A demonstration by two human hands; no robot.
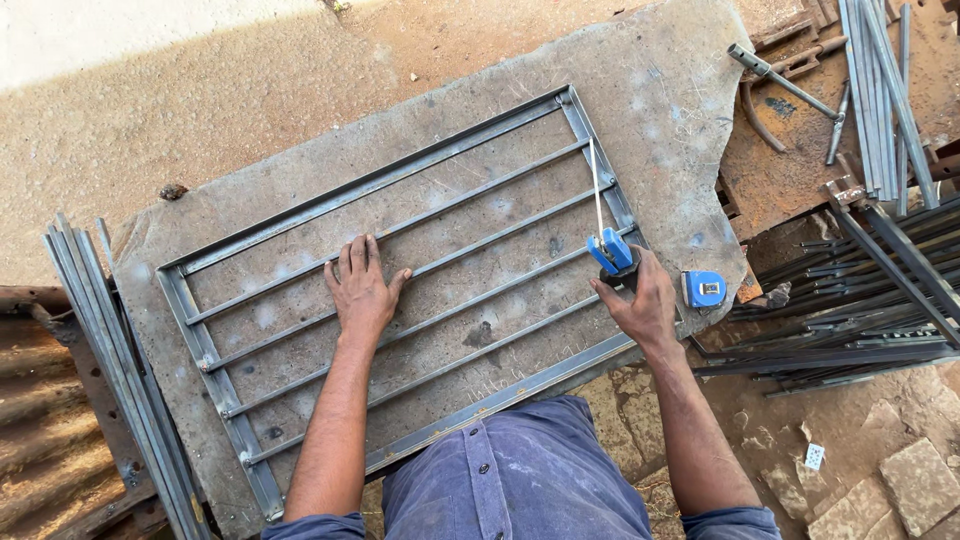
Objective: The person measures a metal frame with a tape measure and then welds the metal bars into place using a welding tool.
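Steel is what I have under both hands: a rectangular grey metal frame with parallel thin bars lies flat on a rough grey stone slab, running from near left to far right. My left hand is released, fingers spread and palm pressed flat on the bars about the middle of the frame. My right hand grasps a blue tape measure case at the right end of the frame, with its pale blade drawn out toward the far rail across the short side. Just right of that hand, a second blue tape measure rests on the edge of the slab, apart from my fingers. At the far right I see a metal hammer lying on rusty brown sheet, and beside it a bundle of long thin steel rods. Nearer on the right, dark welded bar grilles are stacked on the ground. On the left, a sheaf of grey steel strips lies along rusty corrugated sheet
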